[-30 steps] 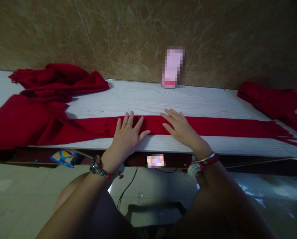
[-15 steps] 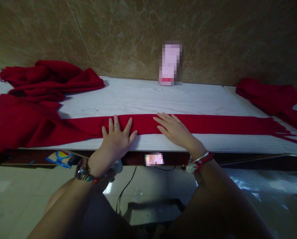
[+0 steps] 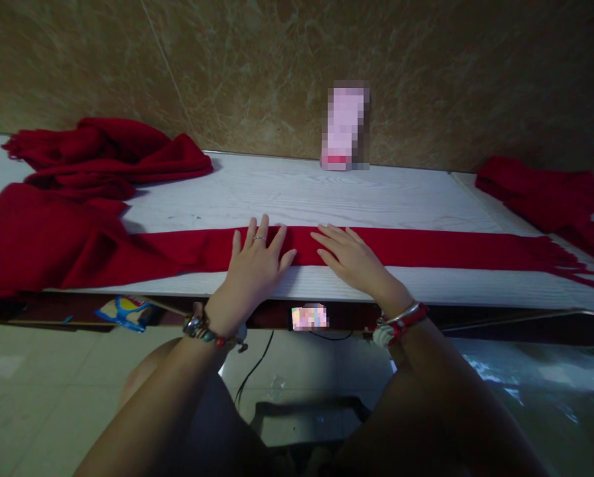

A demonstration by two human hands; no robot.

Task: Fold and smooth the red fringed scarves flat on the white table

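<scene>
A red scarf [image 3: 426, 248] with a fringed right end lies in a long, narrow strip across the white wood-grain table [image 3: 277, 189]. Its left part spreads into a loose, rumpled heap. My left hand [image 3: 257, 262] rests on the strip near the middle, fingers spread, a ring on one finger. Just to its right, my right hand [image 3: 351, 257] lies flat on the same strip with its fingers stretched out. Neither hand grips the cloth. Bracelets circle both wrists.
Another bunched red fringed cloth [image 3: 122, 149] lies at the back left, and a crumpled red cloth [image 3: 540, 189] at the right. A blurred pink object [image 3: 344, 126] stands against the marble-look wall. Below the table edge are a blurred-screen device [image 3: 309, 318] and a blue-and-yellow packet [image 3: 125, 311].
My left hand has slid right along the strip, closer to my right hand. My right hand has stayed almost in place. The view has shifted slightly.
</scene>
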